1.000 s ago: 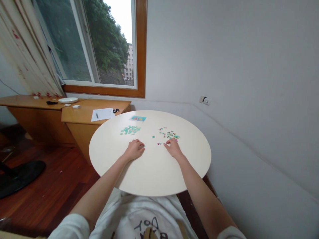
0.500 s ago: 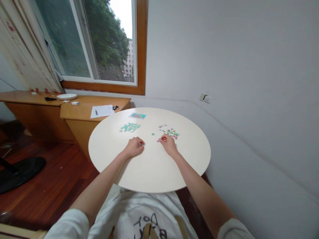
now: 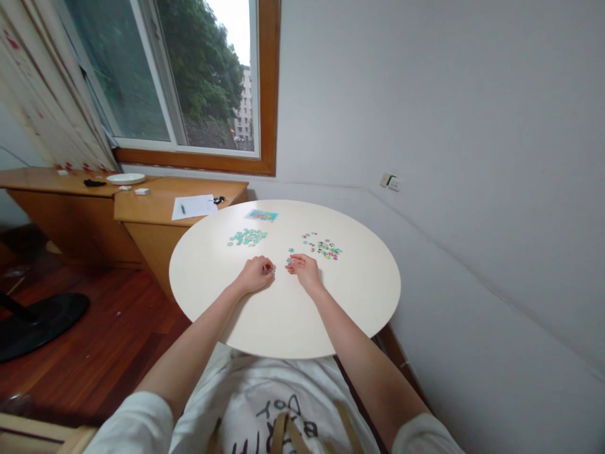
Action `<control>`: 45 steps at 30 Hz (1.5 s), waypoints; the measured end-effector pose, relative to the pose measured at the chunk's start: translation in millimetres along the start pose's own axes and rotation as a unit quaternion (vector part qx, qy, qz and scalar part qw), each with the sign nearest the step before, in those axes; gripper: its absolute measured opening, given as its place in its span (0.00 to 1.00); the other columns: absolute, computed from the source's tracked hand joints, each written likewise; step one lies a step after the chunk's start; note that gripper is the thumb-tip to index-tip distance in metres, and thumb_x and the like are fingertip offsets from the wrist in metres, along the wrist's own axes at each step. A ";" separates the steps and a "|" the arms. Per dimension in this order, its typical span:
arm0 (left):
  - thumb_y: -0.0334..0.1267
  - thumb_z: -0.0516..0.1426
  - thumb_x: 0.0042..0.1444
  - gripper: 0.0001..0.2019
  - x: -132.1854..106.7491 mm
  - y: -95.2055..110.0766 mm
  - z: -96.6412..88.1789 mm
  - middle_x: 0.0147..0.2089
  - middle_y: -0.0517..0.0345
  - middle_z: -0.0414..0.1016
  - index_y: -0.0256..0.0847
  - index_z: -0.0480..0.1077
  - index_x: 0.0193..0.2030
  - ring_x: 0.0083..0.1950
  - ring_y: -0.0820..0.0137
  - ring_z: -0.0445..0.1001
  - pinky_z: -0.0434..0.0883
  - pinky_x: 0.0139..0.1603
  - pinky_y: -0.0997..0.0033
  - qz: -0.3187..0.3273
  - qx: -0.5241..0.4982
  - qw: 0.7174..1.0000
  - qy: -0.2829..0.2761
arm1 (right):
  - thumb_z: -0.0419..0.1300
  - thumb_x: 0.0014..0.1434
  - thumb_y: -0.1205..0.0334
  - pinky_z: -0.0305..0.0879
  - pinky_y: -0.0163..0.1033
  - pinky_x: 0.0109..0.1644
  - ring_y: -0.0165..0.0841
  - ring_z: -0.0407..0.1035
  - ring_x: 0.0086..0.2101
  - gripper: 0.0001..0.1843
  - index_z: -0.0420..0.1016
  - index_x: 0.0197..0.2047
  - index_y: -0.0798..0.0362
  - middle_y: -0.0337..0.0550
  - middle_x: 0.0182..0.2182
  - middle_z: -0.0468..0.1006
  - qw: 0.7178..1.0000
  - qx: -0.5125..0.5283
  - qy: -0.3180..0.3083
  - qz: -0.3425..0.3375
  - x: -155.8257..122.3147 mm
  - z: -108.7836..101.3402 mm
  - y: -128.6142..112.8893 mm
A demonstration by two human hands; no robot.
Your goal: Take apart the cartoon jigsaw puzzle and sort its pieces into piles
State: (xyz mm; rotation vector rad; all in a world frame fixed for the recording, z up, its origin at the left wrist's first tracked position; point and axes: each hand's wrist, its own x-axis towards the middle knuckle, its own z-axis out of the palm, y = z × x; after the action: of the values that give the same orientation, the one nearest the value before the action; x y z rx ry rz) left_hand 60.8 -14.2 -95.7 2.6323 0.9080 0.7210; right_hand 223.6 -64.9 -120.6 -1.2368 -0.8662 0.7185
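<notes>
My left hand (image 3: 256, 273) rests on the round cream table (image 3: 283, 315) with its fingers curled, pinching small puzzle pieces (image 3: 271, 269) at its fingertips. A short way to the right, my right hand (image 3: 302, 268) has its fingers closed on a small puzzle piece, close to a loose green piece (image 3: 289, 258). A heap of mixed coloured pieces (image 3: 325, 247) lies beyond my right hand. Beyond my left hand sits a pile of green pieces (image 3: 247, 237). A small picture card (image 3: 261, 215) lies near the table's far edge.
Wooden cabinets (image 3: 142, 221) stand to the left under the window, bearing a sheet of paper (image 3: 193, 206), a white plate (image 3: 125, 178) and small items. A black round base (image 3: 38, 321) sits on the wood floor. Grey walls close in on the right.
My right hand has moved left from the mixed heap toward my left hand, its fingers closed on a piece. My left hand has stayed in place.
</notes>
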 end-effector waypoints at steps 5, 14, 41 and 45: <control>0.38 0.55 0.47 0.10 -0.3 -0.1 -0.1 0.35 0.51 0.72 0.36 0.72 0.35 0.37 0.65 0.69 0.64 0.40 0.68 -0.020 0.006 1.000 0.023 | 0.61 0.46 0.68 0.71 0.34 0.25 0.32 0.73 0.23 0.05 0.68 0.29 0.55 0.38 0.19 0.73 0.999 0.036 -0.016 0.029 -0.7 -0.3 -2.5; 0.37 0.50 0.53 0.12 0.8 -3.1 -0.9 0.30 0.52 0.72 0.35 0.72 0.31 0.29 0.70 0.67 0.63 0.33 0.71 -0.061 -0.004 0.997 0.043 | 0.57 0.49 0.74 0.72 0.35 0.29 0.32 0.74 0.26 0.05 0.68 0.31 0.55 0.39 0.21 0.74 0.998 0.037 -0.024 0.049 -1.4 -1.6 -5.8; 0.37 0.58 0.45 0.05 -4.1 -7.4 -0.9 0.24 0.60 0.70 0.38 0.71 0.28 0.26 0.72 0.65 0.61 0.32 0.73 -0.050 -0.098 0.994 -0.005 | 0.61 0.45 0.65 0.65 0.30 0.24 0.28 0.71 0.22 0.05 0.73 0.29 0.55 0.36 0.19 0.73 0.997 -0.030 -0.067 0.005 -7.6 1.5 -8.3; 0.37 0.57 0.45 0.05 -4.9 -7.6 0.0 0.23 0.62 0.67 0.37 0.68 0.26 0.25 0.75 0.63 0.59 0.27 0.76 -0.051 -0.159 0.986 -0.005 | 0.60 0.44 0.66 0.63 0.30 0.24 0.28 0.71 0.22 0.06 0.74 0.29 0.55 0.38 0.20 0.75 0.996 -0.033 -0.078 0.004 -9.6 1.4 -11.2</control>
State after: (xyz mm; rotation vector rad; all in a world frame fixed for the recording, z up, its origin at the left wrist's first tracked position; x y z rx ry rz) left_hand 53.7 -11.5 -100.5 2.2925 0.8384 0.7562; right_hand 217.6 -74.5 -111.1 -1.2561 -1.0201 0.8058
